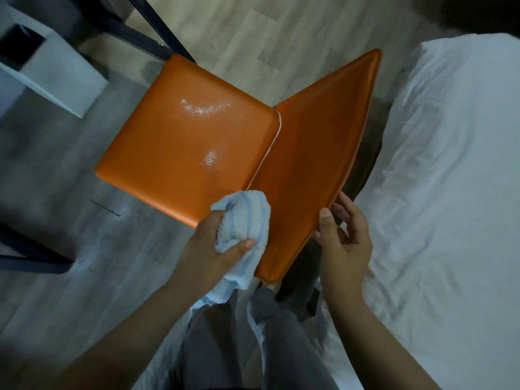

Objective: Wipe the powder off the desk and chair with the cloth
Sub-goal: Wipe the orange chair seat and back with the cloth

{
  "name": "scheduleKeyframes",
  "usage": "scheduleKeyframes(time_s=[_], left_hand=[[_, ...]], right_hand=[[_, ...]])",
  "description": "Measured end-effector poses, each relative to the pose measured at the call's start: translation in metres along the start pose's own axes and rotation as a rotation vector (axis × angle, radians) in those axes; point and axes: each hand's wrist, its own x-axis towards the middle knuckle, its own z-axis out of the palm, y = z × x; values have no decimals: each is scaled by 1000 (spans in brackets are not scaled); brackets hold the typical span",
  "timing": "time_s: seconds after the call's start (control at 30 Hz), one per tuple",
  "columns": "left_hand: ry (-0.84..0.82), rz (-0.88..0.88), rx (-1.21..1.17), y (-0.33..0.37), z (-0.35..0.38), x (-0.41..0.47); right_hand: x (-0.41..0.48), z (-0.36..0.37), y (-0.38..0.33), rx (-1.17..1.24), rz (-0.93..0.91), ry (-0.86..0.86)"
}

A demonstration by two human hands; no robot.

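Two patches of white powder lie on the seat [168,142] of an orange chair [295,192] seen from above: a curved streak [204,108] toward the seat's far edge and a smaller spot [210,158] nearer its middle, close to the seam where the backrest [315,147] rises. The cloth [247,220], pale blue with darker stripes, is bunched at the seat's near corner, just beside that seam, and one ragged end hangs down past the seat edge. The left hand [205,249] grips it, fingers curled into the bundle and the thumb [242,245] pressed across its front. The right hand [343,243] is at the near end of the backrest's top edge: its thumb lies on the orange front face while its fingers [349,209], loosely bent and slightly spread, reach behind the edge, so it holds the backrest lightly. A bed with rumpled white sheets [450,164] stands just beside the chair on the right. Grey trouser legs [281,347] show below, on a pale wood-patterned floor [239,32].
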Motion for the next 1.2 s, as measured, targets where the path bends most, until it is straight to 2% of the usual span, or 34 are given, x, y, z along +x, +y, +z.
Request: scheduleKeyframes(time_s=[0.37, 0.53, 0.67, 0.83, 0.93, 1.0, 1.1, 1.2], left_hand=[[64, 248, 119, 42, 8, -49], [-3, 167, 36, 33, 17, -32], [-52, 143, -11, 11, 19, -4], [-95, 119, 5, -14, 21, 30], [-82, 114, 45, -32, 23, 47], [-85, 107, 71, -43, 24, 57], [-116, 77, 113, -62, 24, 71], [-166, 17, 200, -84, 21, 89]], right_hand=[[0, -1, -6, 23, 2, -43], [-6, 4, -10, -3, 14, -1], [-12, 13, -9, -50, 13, 97], [-18, 23, -8, -7, 52, 207], [-23, 23, -7, -43, 31, 197], [-31, 22, -9, -159, -50, 159], [-40, 23, -12, -543, -272, 91], [-41, 34, -19, -701, -281, 26]])
